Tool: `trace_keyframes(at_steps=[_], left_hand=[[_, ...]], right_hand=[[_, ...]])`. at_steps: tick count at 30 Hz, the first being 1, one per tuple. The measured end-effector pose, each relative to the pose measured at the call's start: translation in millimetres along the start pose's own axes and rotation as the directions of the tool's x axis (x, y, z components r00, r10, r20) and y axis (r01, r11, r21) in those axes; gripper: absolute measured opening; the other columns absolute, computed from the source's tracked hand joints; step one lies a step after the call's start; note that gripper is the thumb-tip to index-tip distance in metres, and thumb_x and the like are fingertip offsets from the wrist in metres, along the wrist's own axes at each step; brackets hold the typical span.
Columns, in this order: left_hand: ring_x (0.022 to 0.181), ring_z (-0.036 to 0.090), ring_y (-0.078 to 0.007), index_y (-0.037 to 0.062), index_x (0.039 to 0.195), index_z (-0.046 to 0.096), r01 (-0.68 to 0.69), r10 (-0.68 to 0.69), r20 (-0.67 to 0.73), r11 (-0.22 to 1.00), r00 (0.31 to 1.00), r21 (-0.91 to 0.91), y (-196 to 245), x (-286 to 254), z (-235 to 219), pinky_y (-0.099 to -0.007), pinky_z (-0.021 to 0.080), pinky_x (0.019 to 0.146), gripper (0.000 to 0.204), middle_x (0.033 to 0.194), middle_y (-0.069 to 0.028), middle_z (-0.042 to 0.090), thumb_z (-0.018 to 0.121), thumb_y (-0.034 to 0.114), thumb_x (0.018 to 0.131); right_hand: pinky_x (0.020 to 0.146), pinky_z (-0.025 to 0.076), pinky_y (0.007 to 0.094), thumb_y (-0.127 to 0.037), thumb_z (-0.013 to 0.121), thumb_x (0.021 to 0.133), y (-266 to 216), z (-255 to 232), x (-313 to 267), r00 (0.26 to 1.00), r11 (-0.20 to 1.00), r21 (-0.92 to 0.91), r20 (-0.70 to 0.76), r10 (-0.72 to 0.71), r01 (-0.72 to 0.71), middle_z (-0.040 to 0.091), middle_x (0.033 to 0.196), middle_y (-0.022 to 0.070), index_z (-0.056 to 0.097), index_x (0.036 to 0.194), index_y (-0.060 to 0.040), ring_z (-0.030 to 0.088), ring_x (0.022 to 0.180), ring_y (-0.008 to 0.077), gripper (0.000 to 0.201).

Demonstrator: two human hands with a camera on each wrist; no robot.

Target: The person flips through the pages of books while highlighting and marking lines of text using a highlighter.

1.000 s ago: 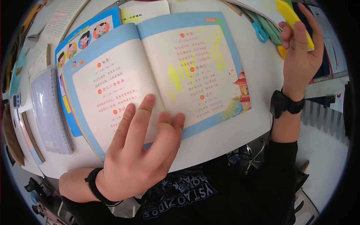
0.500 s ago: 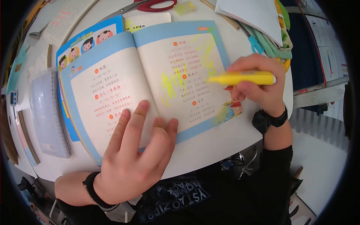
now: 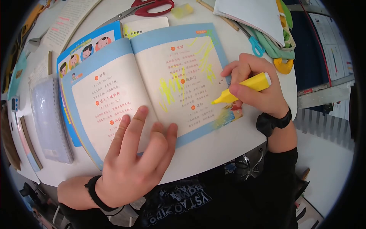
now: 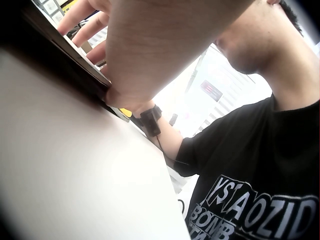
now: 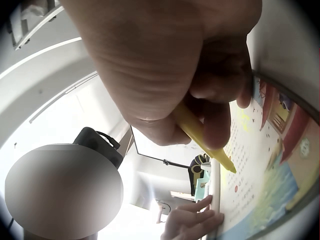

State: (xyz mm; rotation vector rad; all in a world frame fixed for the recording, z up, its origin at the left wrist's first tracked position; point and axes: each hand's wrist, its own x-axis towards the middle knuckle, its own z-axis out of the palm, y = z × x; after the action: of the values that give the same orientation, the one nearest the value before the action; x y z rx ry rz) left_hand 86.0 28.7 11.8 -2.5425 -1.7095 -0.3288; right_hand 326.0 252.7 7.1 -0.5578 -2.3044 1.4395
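Right hand [image 3: 264, 94] is pinching a chunky, smooth yellow highlighter [image 3: 249, 83] around the matte-paper book [image 3: 152, 86]'s 3 o'clock; left hand [image 3: 133, 164] is spread, 6 o'clock.

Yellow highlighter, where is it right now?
In the head view, the yellow highlighter is right of centre, held in the right hand, pointing at the right page of the open book.

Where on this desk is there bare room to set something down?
Mainly the white desk between the open book and the desk's near edge, right of the left hand. It's crowded beyond the book, with red-handled scissors and papers, and left of it, with a spiral-bound pad.
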Motion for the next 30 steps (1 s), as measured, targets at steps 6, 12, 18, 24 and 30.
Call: trace_keyframes(at_steps=[6, 12, 18, 24, 30], left_hand=[[0.119, 0.064, -0.046, 0.0063, 0.121, 0.076, 0.006, -0.006, -0.005, 1.0, 1.0, -0.007, 1.0, -0.1, -0.7, -0.0555, 0.062, 0.09, 0.06, 0.115, -0.0131, 0.062, 0.084, 0.019, 0.063], [0.12, 0.063, -0.0462, 0.0064, 0.12, 0.076, -0.002, 0.002, 0.012, 1.0, 1.0, -0.001, 0.1, 1.5, -0.9, -0.0559, 0.062, 0.09, 0.06, 0.115, -0.0132, 0.061, 0.085, 0.019, 0.062], [0.119, 0.063, -0.0466, 0.0061, 0.12, 0.076, 0.0, 0.0, 0.013, 1.0, 1.0, -0.014, 0.0, 0.3, 0.1, -0.0569, 0.062, 0.09, 0.06, 0.114, -0.0132, 0.061, 0.085, 0.018, 0.061], [0.119, 0.063, -0.0468, 0.0058, 0.12, 0.076, -0.002, 0.002, 0.001, 1.0, 1.0, -0.008, 0.0, 2.0, -1.9, -0.0568, 0.062, 0.089, 0.06, 0.115, -0.0135, 0.061, 0.085, 0.019, 0.061], [0.12, 0.063, -0.0468, 0.0055, 0.12, 0.076, 0.001, -0.001, 0.017, 1.0, 1.0, -0.02, -0.1, 0.7, -1.2, -0.0561, 0.062, 0.089, 0.061, 0.115, -0.0139, 0.061, 0.085, 0.018, 0.061]], right_hand=[[0.075, 0.051, 0.0282, -0.013, 0.078, 0.088, -10.4, 6.7, -3.1, 0.977, 0.977, -0.02, -0.021, 0.213, -0.213, 0.056, 0.067, 0.0007, 0.052, 0.077, -0.0053, 0.053, 0.061, 0.0107, 0.029], [0.092, 0.052, 0.038, -0.007, 0.072, 0.085, -8.2, 0.4, -2.5, 0.992, 0.984, -0.139, 0.038, 0.119, -0.112, 0.064, 0.061, 0.001, 0.059, 0.074, -0.0063, 0.053, 0.059, 0.0115, 0.017], [0.063, 0.043, 0.0263, -0.013, 0.075, 0.09, -1.0, 3.9, -3.7, 0.999, 0.995, -0.104, 0.032, 0.006, -0.003, 0.054, 0.067, 0.0005, 0.049, 0.077, -0.0062, 0.05, 0.061, 0.0117, 0.03], [0.072, 0.048, 0.0264, -0.014, 0.075, 0.092, -3.1, 2.1, -1.9, 0.996, 0.995, -0.067, -0.056, 0.07, -0.074, 0.053, 0.068, 0.002, 0.051, 0.078, -0.0042, 0.051, 0.063, 0.0111, 0.029], [0.075, 0.05, 0.0274, -0.01, 0.072, 0.092, -1.6, 6.1, -1.8, 0.995, 0.996, -0.038, -0.061, 0.073, -0.075, 0.053, 0.074, 0.0025, 0.049, 0.077, -0.0037, 0.05, 0.068, 0.011, 0.028]])
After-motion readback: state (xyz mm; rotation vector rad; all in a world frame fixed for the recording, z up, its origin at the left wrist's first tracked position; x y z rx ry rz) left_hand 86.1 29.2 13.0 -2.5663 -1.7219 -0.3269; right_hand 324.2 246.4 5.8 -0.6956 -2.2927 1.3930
